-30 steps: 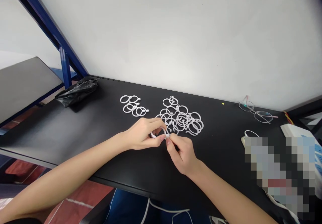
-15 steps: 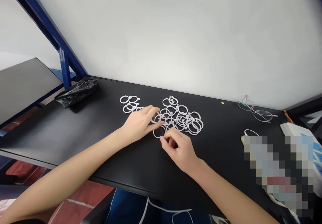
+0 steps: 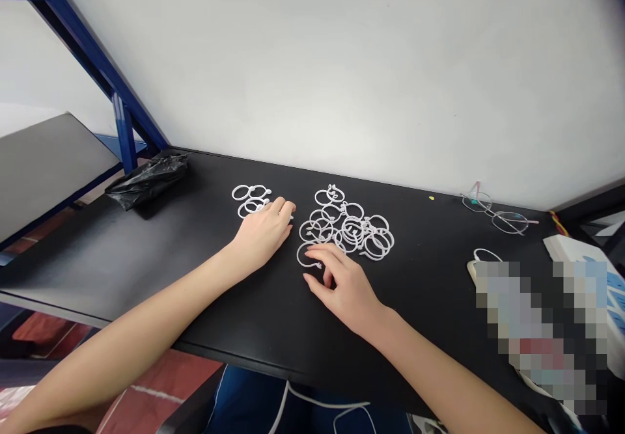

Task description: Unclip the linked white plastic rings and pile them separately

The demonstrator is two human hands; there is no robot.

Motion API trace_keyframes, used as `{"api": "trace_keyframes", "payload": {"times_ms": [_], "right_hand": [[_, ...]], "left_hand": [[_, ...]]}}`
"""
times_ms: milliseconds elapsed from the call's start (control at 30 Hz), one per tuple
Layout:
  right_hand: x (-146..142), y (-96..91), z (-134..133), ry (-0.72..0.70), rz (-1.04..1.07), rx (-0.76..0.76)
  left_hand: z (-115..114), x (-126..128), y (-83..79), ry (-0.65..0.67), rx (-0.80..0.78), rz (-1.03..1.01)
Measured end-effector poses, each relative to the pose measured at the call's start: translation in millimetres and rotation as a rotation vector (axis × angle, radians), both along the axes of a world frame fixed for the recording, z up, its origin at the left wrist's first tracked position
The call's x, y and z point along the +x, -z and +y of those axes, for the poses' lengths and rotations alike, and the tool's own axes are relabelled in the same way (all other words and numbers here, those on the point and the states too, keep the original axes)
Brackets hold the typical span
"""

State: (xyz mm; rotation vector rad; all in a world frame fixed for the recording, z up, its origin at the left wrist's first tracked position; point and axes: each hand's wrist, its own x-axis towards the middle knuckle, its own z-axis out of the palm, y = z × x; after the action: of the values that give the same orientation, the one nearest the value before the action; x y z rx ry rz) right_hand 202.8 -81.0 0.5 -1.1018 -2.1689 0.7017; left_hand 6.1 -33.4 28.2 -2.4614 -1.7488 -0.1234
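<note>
- Your left hand [image 3: 263, 232] and right hand [image 3: 346, 284] are bare, with slender fingers [image 3: 327, 253].
- Your left forearm [image 3: 161, 326] and right forearm [image 3: 434, 362] are uncovered, slim and tapering.
- Below the table's [image 3: 239, 326] front edge, you wear dark blue cloth [image 3: 254, 401] with a thin pale line [image 3: 217, 392] down its left side.
- Black fabric [image 3: 66, 429] shows under your left forearm.

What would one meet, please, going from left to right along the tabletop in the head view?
Black plastic bag → smaller group of white rings → larger group of white rings → yellow speck → eyeglasses → white object with blue markings.
</note>
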Motion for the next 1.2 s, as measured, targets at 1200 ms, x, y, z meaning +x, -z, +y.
{"api": "trace_keyframes", "payload": {"times_ms": [1200], "right_hand": [[1,1.8,1,-0.014,-0.052,0.004]], "left_hand": [[0,1,-6.5,-0.112,-0.125,0.057]]}}
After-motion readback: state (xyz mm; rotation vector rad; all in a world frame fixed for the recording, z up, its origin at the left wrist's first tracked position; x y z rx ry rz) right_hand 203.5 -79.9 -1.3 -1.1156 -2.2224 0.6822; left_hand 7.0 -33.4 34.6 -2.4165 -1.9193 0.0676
